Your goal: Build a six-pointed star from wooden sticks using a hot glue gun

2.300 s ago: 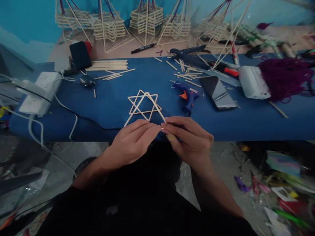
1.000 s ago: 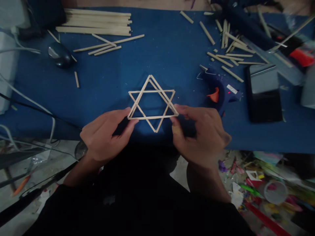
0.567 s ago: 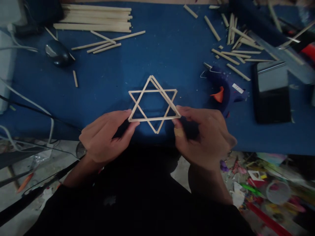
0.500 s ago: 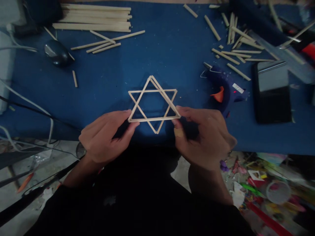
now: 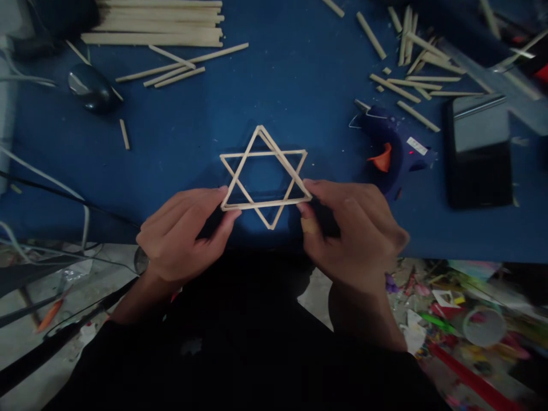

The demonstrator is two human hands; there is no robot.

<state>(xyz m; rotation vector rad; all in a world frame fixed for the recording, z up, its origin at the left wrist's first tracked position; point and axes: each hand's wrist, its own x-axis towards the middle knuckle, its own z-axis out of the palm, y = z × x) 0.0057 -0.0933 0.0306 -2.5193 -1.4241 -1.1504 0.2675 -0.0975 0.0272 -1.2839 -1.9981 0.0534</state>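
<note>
A six-pointed star (image 5: 268, 204) made of thin wooden sticks, two overlapping triangles, is held between my hands near the front edge of the blue table. My left hand (image 5: 184, 234) pinches its lower left corner between thumb and fingers. At the lower right corner, my right hand (image 5: 353, 234) grips it the same way. The star's top point faces away from me, and its bottom point hangs between my thumbs. To the right of the star lies a dark blue glue gun (image 5: 396, 151) with an orange trigger and a small red light.
Long wooden sticks (image 5: 158, 25) lie stacked at the back left, with several loose ones in front. A computer mouse (image 5: 92, 88) and cables sit at left. Cut stick pieces (image 5: 406, 88) are scattered at back right, behind a black phone-like device (image 5: 479, 151). Litter covers the floor at right.
The view has shifted slightly, so the table items appear a little higher. Both hands keep their pinch on the star, which has barely moved in the picture.
</note>
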